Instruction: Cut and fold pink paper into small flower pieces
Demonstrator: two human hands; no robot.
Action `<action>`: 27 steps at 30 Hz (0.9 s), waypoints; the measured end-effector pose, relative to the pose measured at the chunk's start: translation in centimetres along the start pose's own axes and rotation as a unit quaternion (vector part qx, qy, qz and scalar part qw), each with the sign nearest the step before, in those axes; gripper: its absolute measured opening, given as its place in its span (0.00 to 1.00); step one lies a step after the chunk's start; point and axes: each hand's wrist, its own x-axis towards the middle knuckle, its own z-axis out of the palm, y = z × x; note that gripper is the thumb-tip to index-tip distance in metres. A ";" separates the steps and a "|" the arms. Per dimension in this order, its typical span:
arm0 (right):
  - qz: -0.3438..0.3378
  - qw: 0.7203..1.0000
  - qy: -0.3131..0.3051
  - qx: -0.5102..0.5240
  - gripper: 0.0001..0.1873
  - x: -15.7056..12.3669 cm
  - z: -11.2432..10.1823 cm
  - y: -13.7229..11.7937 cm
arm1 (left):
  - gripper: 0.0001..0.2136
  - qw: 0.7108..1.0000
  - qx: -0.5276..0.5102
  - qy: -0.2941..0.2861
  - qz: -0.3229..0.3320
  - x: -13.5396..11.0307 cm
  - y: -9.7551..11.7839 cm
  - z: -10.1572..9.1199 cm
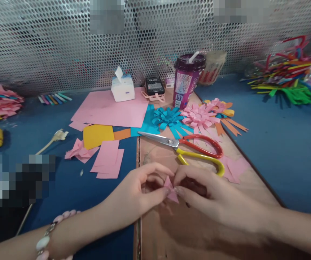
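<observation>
Between both hands is a small folded piece of pink paper [171, 194], its pointed ends showing above and below the fingertips. My left hand [148, 191] pinches it from the left, thumb toward me. From the other side my right hand [202, 191] pinches its right edge, with the fingers curled. Just beyond the hands lie scissors [175, 142] with one red and one yellow handle, blades pointing left. Pink paper rectangles [107, 155] lie beyond my left hand, beside a crumpled pink paper piece [80, 151]. A pink paper scrap [235, 169] rests beyond my right hand.
Paper flowers in blue [167, 116] and pink [199, 115] lie past the scissors. Behind them stand a purple cup [185, 81], a phone [154, 86] and a tissue pack [123, 87] on pink sheets [101, 108]. Colourful strips [288, 77] are piled at right, against a perforated metal panel [155, 32].
</observation>
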 end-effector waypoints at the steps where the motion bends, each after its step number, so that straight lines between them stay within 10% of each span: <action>1: -0.004 1.000 0.010 -0.004 0.05 0.0 0.1 0.2 | 0.11 1.000 -0.008 0.008 0.008 0.1 0.0 0.0; 27: -0.200 0.964 0.056 -0.165 0.09 0.2 -0.1 1.9 | 0.06 0.999 -0.024 0.021 -0.007 0.1 0.0 0.1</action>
